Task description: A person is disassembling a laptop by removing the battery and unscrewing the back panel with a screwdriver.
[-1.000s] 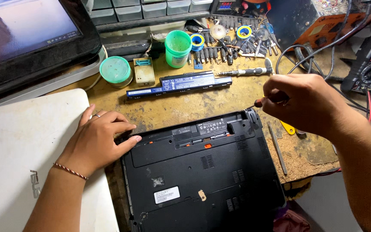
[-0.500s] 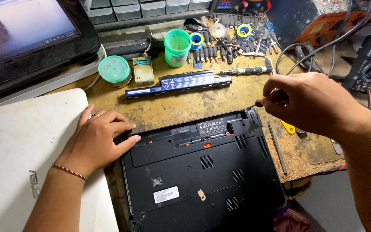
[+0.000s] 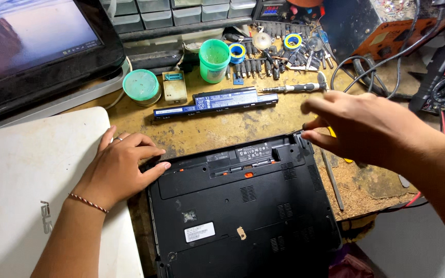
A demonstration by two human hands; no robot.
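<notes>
A black laptop [image 3: 243, 216] lies upside down on the workbench, its battery bay empty. My left hand [image 3: 119, 167] rests with fingers spread on the laptop's far left corner and grips nothing. My right hand [image 3: 366, 128] hovers over the far right corner. Its thumb and fingertips pinch a thin dark screwdriver [image 3: 305, 128] that points down at that corner; most of the tool is hidden by the fingers. The long black battery [image 3: 217, 102] lies on the bench just beyond the laptop.
A closed white laptop [image 3: 32, 180] lies at left and a lit monitor [image 3: 32, 41] at the back left. Green tubs [image 3: 215, 59], a silver screwdriver [image 3: 294, 87], bits and tape rolls crowd the back. A multimeter [image 3: 441, 87] and cables sit at right. A metal rod [image 3: 332, 180] lies beside the laptop.
My right hand's fingers have shifted around the screwdriver and spread a little at the same corner. My left hand has stayed where it was.
</notes>
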